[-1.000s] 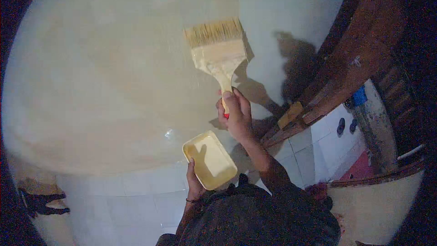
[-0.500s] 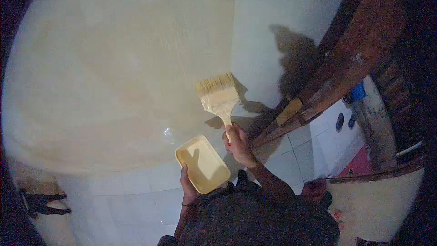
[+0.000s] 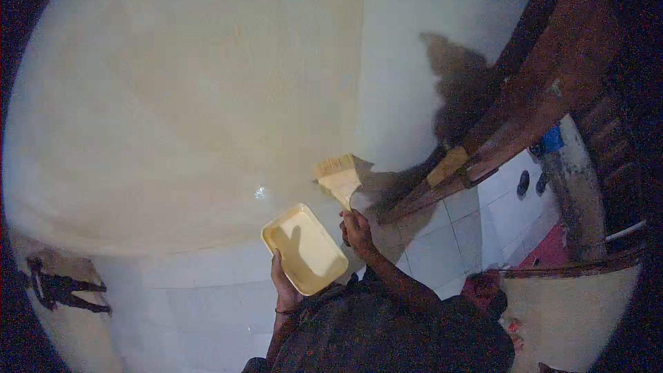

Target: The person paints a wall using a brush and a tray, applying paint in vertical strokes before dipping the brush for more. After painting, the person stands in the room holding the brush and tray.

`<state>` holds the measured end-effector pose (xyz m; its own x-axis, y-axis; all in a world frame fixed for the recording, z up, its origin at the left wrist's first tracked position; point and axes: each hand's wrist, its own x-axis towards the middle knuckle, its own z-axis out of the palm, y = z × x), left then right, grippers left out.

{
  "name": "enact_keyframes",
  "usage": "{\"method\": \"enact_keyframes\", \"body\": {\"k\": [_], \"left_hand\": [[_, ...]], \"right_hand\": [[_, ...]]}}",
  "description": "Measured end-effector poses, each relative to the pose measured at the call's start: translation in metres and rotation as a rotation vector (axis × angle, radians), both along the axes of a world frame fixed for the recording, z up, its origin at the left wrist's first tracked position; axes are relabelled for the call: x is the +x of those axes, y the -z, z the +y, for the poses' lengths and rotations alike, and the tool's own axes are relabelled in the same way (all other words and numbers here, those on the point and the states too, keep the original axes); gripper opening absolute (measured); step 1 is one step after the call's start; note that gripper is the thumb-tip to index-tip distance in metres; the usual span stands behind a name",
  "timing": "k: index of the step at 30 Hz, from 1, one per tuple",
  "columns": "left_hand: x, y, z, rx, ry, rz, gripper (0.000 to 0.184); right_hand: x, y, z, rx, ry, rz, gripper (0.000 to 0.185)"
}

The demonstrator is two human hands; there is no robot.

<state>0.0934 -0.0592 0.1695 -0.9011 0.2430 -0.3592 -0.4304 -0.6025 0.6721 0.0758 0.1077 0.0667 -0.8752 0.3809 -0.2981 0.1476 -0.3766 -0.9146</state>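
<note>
My right hand [image 3: 358, 232] is closed round the handle of a wide paintbrush [image 3: 339, 183], whose bristles point up against the lower part of the wall [image 3: 207, 117]. A cream-coloured tray [image 3: 307, 249] with pale paint in it rests in my left hand [image 3: 285, 289], the thumb on its near left edge. The brush is above and to the right of the tray, apart from it. A cream coat covers the wall's left part, and a straight vertical edge divides it from the paler part at right.
A brown wooden frame [image 3: 514, 121] runs along the right. Beyond it are dark footwear [image 3: 523, 184], a blue object [image 3: 552, 139] and a red mat [image 3: 542, 252] on the tiled floor [image 3: 200, 304]. A person [image 3: 65, 290] stands at the far left.
My right hand has brought the brush down the wall, closer to the tray. The tray has shifted slightly left, still in my left hand.
</note>
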Motion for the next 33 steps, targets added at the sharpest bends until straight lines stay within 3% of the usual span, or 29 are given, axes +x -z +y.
{"method": "enact_keyframes", "body": {"k": [6, 10, 12, 13, 14, 15, 16, 17, 18, 21, 25, 30, 33], "left_hand": [[0.012, 0.014, 0.006, -0.017, -0.029, 0.020, 0.054], [-0.001, 0.027, 0.013, -0.031, -0.040, 0.021, 0.053], [-0.002, 0.027, 0.010, -0.012, -0.042, 0.003, 0.052], [-0.001, 0.027, 0.010, 0.006, -0.043, -0.016, 0.052], [0.000, 0.027, 0.011, 0.007, -0.044, -0.019, 0.052], [0.001, 0.027, 0.011, -0.048, -0.037, 0.041, 0.052], [0.001, 0.027, 0.010, -0.105, -0.029, 0.105, 0.052], [0.001, 0.029, 0.008, -0.108, -0.029, 0.110, 0.052], [-0.002, 0.032, 0.007, -0.063, -0.057, 0.047, 0.051], [-0.005, 0.018, 0.015, 0.004, -0.085, -0.010, 0.050], [-0.005, 0.025, 0.011, 0.059, -0.082, -0.037, 0.050], [-0.007, 0.030, 0.010, 0.087, -0.095, -0.022, 0.053], [-0.009, 0.049, -0.002, 0.104, -0.066, -0.026, 0.053]], "right_hand": [[0.012, 0.064, 0.011, -0.107, -0.093, -0.126, 0.033], [-0.006, 0.161, 0.027, -0.083, -0.111, -0.043, 0.030], [-0.010, 0.184, 0.033, -0.461, -0.079, -0.197, 0.026], [-0.003, 0.237, 0.045, -0.462, -0.079, -0.202, 0.026], [0.007, 0.292, 0.053, -0.899, -0.203, -0.065, 0.018], [-0.022, 0.294, 0.033, -1.333, -0.325, 0.087, 0.015], [-0.018, 0.295, 0.035, -1.333, -0.326, 0.089, 0.015], [-0.014, 0.294, 0.036, -0.864, -0.233, -0.227, 0.016], [-0.012, 0.272, 0.034, -0.378, -0.129, -0.508, 0.020], [-0.001, 0.234, 0.025, -0.394, -0.045, -0.532, 0.021], [0.017, 0.128, 0.028, -0.513, -0.094, -0.425, 0.024], [0.024, 0.004, 0.034, -0.074, -0.111, -0.232, 0.029], [0.017, -0.057, 0.032, 0.013, -0.044, -0.162, 0.028]]}}
